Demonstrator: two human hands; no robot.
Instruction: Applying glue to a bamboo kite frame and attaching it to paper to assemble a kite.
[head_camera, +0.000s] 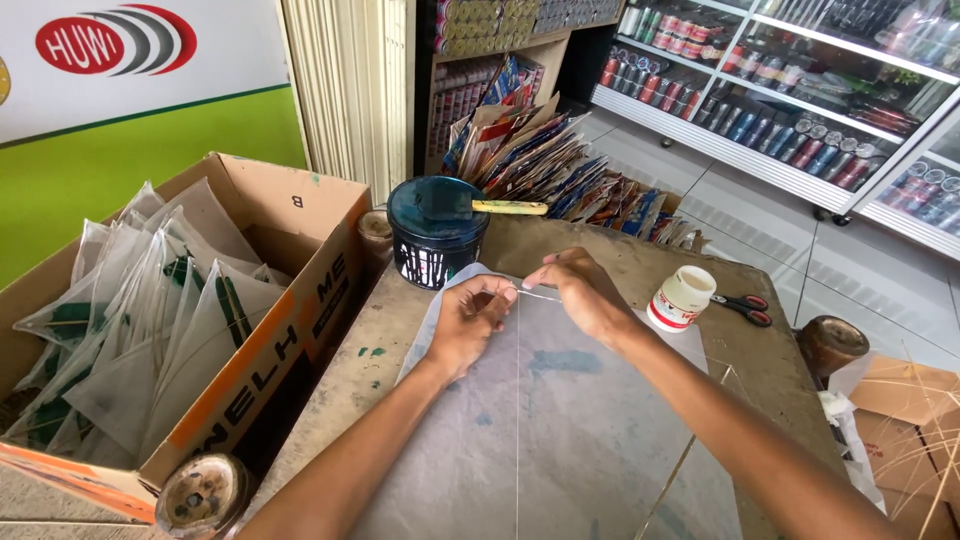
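A translucent grey kite sheet lies flat on the worn table, with a thin stick running down its middle. At the sheet's far tip, my left hand and my right hand pinch a fine thread or sliver stretched between their fingertips. The two hands are a few centimetres apart, both with fingers closed on it.
A dark tub with a yellow-handled brush stands just beyond the hands. A small white jar and red-handled scissors lie to the right. A cardboard box of finished kites stands at left. Paper stacks and drink fridges fill the back.
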